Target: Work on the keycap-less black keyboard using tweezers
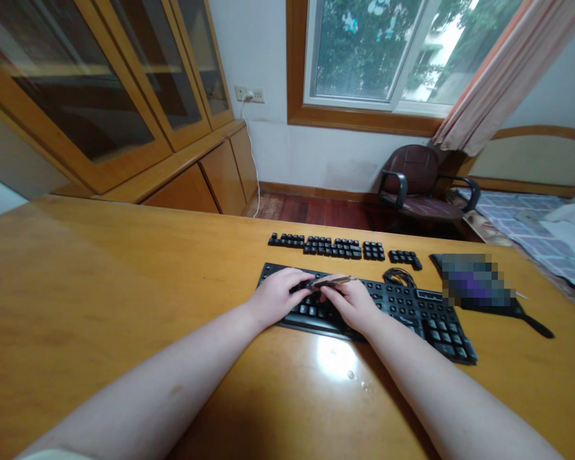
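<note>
A black keyboard lies on the wooden desk in front of me. My left hand rests on its left part, fingers curled down onto the keys. My right hand is closed around a thin brownish tool that points left toward the left hand's fingertips, just above the keys. A row of loose black keycaps is lined up on the desk behind the keyboard. A coiled black cable sits at the keyboard's back edge.
A dark pad with a blurred item lies right of the keyboard. Beyond the desk stand a brown office chair, glass-door wooden cabinets, a window with a curtain, and a bed at right.
</note>
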Motion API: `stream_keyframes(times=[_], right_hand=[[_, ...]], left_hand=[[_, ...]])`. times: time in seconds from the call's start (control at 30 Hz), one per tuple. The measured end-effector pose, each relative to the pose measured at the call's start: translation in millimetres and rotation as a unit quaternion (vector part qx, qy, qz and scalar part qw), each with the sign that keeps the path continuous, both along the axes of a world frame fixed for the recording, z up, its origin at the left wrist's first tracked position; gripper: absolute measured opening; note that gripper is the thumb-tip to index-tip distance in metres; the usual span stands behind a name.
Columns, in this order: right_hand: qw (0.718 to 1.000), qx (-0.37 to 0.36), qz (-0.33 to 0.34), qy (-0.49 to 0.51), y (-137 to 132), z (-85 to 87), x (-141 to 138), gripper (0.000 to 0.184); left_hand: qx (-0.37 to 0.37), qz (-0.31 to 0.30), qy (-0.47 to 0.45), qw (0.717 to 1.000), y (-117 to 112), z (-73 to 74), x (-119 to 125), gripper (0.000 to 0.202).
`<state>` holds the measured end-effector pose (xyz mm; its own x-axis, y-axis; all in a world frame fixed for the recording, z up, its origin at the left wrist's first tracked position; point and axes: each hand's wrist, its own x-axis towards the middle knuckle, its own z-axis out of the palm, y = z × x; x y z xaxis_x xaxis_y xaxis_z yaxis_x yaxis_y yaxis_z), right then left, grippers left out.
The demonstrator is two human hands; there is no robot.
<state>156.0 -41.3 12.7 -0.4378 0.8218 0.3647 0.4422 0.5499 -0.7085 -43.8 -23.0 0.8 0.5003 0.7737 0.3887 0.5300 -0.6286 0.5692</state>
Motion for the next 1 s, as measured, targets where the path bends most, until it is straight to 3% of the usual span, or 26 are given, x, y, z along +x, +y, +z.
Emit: stream_keyframes(times=[0.27,0.6,0.73,0.9,1.0], right_hand=[[1.0,0.004,0.003,-0.001,-1,-2.3,-1,0.024],[0.999,0.016,0.049,0.013,0,-3.5,0,0.023],[0.998,0.028,0.047,0.005,0,-3.3,-1,0.022],[0.999,0.022,0.023,0.018,0,-5.9,1,0.021],[0.999,0.025,0.01,0.023,0,-7.9,2,0.02]], left_hand=[[-0.022,-0.034,-0.038,0.998,4,1.0,-1,0.019],[-0.154,-0.013,-0.129,0.98,12,9.2,-6,0.012],[-0.135,0.021,-0.107,0.985,11,6.7,-4,0.015],[-0.043,0.031,-0.054,0.997,1,4.4,-2,0.021],[-0.006,0.059,-0.023,0.998,0,10.4,-1,0.023]])
